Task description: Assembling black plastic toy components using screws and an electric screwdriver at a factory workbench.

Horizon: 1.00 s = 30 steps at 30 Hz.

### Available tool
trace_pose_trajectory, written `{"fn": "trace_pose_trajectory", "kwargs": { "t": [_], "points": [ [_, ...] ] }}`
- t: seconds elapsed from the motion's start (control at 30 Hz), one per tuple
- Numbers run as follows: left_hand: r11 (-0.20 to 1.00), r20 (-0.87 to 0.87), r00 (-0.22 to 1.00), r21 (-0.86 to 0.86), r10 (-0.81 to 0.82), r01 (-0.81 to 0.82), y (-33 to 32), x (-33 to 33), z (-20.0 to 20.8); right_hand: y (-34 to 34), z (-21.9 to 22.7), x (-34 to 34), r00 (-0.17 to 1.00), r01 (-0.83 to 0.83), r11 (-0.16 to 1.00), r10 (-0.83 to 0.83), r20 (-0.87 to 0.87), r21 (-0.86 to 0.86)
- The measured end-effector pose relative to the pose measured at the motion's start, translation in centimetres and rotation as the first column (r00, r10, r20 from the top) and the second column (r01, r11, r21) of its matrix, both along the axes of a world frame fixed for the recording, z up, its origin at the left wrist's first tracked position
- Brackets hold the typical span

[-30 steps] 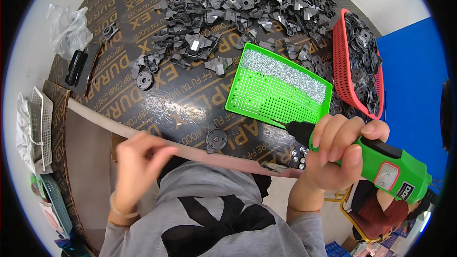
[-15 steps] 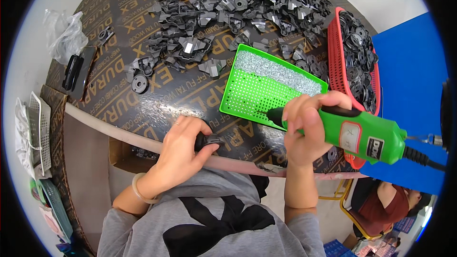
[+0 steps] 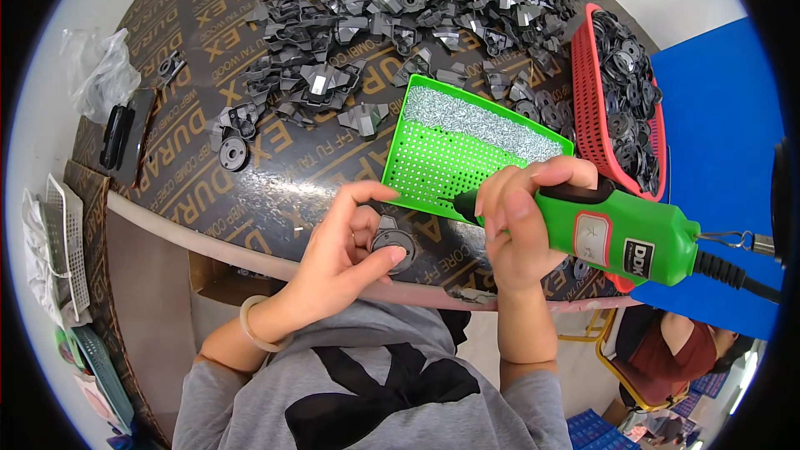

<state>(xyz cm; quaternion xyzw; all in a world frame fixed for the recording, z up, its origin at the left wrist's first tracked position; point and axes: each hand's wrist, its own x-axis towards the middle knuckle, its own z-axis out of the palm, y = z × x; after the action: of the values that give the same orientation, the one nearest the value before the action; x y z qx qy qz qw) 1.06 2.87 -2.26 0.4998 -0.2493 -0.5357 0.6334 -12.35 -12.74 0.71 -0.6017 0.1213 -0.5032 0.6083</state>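
My left hand (image 3: 329, 254) is near the table's front edge, its thumb and fingers closed on a round dark plastic part (image 3: 405, 242). The thumb presses on the part's face, while the index finger stretches out toward the green tray. My right hand (image 3: 525, 229) is wrapped round a green electric screwdriver (image 3: 672, 237), whose black nose points left over the near rim of the tray. The perforated green tray (image 3: 429, 154) holds a band of small silvery screws (image 3: 483, 127) along its far side.
Many loose dark plastic parts (image 3: 333, 29) are heaped at the back. A red basket (image 3: 590, 112) of round dark parts stands right, beside a blue panel (image 3: 717, 175). A plastic bag (image 3: 100, 75) and a black phone-like object (image 3: 117, 137) lie left. A person (image 3: 671, 350) sits lower right.
My left hand has shifted right and turned the part so its round face shows, with the index finger now extended. The screwdriver in my right hand has moved slightly left.
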Motion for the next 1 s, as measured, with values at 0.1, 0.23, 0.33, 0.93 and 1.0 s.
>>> {"fn": "trace_pose_trajectory", "kwargs": {
  "t": [0.1,0.23,0.33,0.93,1.0],
  "points": [
    [0.993,0.135,0.984,0.028,-0.115,0.112,0.0,0.3,-0.4,-0.2,-0.1,0.0,1.000,0.003,0.999,-0.004,-0.020,-0.037],
    [0.989,0.037,0.989,0.048,-0.145,0.143,0.1,0.3,-0.5,-0.1,0.2,-0.1,0.999,0.007,1.000,-0.008,-0.037,-0.026],
    [0.986,0.055,0.985,0.029,-0.163,0.162,-0.1,0.2,-0.8,0.4,1.6,-0.3,0.998,0.035,0.999,-0.034,0.052,-0.016],
    [0.984,0.144,0.973,0.013,-0.179,0.179,-0.8,-0.6,0.0,3.5,4.1,-2.6,0.967,-0.222,0.974,0.224,0.124,-0.037],
    [0.985,0.126,0.977,0.017,-0.174,0.174,-0.9,-0.7,0.2,3.6,4.1,-2.6,0.965,-0.226,0.973,0.229,0.125,-0.038]
  ]
}}
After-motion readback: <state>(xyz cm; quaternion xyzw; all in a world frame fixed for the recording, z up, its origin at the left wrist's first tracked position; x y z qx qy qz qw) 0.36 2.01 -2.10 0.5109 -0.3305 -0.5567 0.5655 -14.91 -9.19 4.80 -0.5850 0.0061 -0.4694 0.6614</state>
